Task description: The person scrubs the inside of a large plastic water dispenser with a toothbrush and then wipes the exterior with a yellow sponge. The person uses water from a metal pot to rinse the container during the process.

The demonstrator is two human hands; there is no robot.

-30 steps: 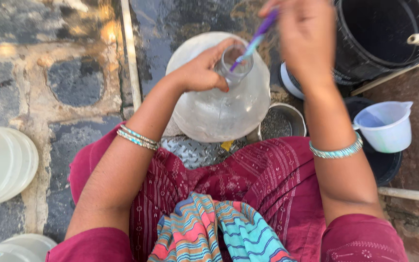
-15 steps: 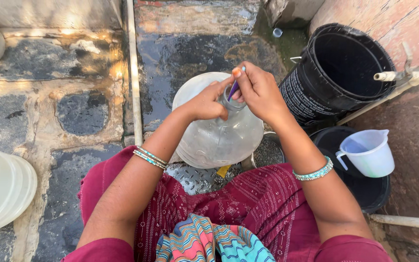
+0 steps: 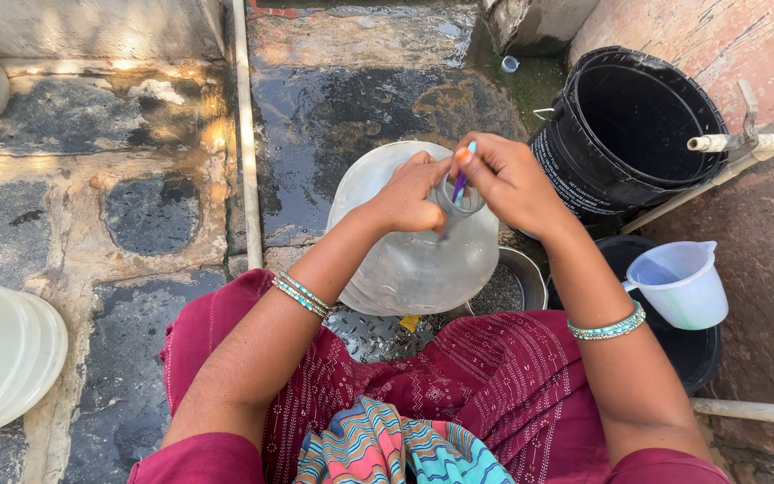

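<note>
left hand (image 3: 409, 193) grips neck of the clear jug (image 3: 414, 260), which sits on the wet stone floor (image 3: 351, 99) beside the black bucket (image 3: 629, 125). right hand (image 3: 508, 179) fingers pinch a purple brush (image 3: 460, 184), long axis pointing down into the jug mouth.

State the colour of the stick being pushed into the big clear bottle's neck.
Purple, with a light blue tip; the thin stick shows best in the head view, pinched by the right hand.

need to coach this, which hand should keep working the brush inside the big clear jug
Right: the right hand already pinches the brush handle at the jug mouth, while the left hand grips the neck.
</note>
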